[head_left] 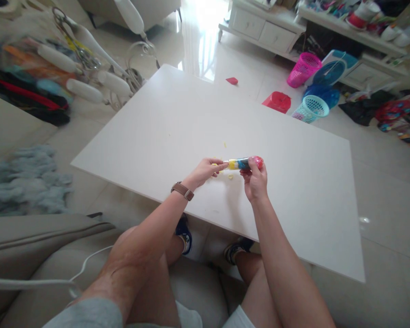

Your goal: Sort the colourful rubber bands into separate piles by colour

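A small clear bottle (241, 163) lies sideways in the air above the white table (130, 132). Inside it show bands of yellow, blue, black and pinkish red. My right hand (257, 181) is closed around its red, rounded end, thumb on top and fingers beneath. At the narrow, clear end on the left, my left hand (207, 172) has its fingertips pinched together against the neck. Whether a tiny piece is between those fingertips is too small to tell. Several yellow scraps (230, 176) lie on the tabletop below and beside my hands.
White metal-framed chair parts (85, 91) and bagged items crowd the left. Beyond the table's far edge are a red bin piece (278, 101), a light blue basket (310, 109) and a pink basket (304, 69). A grey sofa (48, 246) is beside my legs.
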A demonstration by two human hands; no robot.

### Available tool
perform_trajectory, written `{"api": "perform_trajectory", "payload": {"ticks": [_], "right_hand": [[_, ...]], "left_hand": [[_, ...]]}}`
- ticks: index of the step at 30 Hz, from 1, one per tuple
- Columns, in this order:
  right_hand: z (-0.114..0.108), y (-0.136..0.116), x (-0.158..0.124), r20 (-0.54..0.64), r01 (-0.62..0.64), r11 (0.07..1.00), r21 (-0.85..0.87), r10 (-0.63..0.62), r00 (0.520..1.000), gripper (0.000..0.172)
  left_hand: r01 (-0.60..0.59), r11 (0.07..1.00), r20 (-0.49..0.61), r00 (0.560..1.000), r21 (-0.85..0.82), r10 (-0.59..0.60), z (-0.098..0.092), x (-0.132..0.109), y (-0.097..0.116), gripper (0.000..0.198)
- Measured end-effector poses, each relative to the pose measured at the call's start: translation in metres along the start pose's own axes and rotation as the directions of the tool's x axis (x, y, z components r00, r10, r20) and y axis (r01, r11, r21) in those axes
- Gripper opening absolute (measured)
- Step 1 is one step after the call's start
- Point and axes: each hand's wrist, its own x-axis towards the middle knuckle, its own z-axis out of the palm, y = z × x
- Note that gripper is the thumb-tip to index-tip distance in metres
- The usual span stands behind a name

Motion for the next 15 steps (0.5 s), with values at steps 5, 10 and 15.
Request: {"api": "perform_trajectory", "payload": {"ticks": [5, 10, 15], "right_hand": [[0.0, -0.002, -0.003, 0.056, 0.051, 0.997, -0.056, -0.048, 0.997, 0.056], [-0.009, -0.006, 0.006, -0.007, 0.227, 0.955, -0.191, -0.233, 0.973, 0.05], [-0.013, -0.006, 0.005, 0.072, 0.381, 0.859, -0.343, -0.38, 0.922, 0.052]], "left_hand": [[-0.008, 1.0, -0.021, 1.0, 0.017, 0.008, 0.001, -0.002, 0.004, 0.037], [0.017, 0.998, -0.139, 0.99, -0.054, -0.025, 0.005, 0.001, 0.005, 0.017], [0.077, 0.996, -0.247, 0.967, 0.045, -0.063, 0.001, 0.007, -0.003, 0.01]]}}
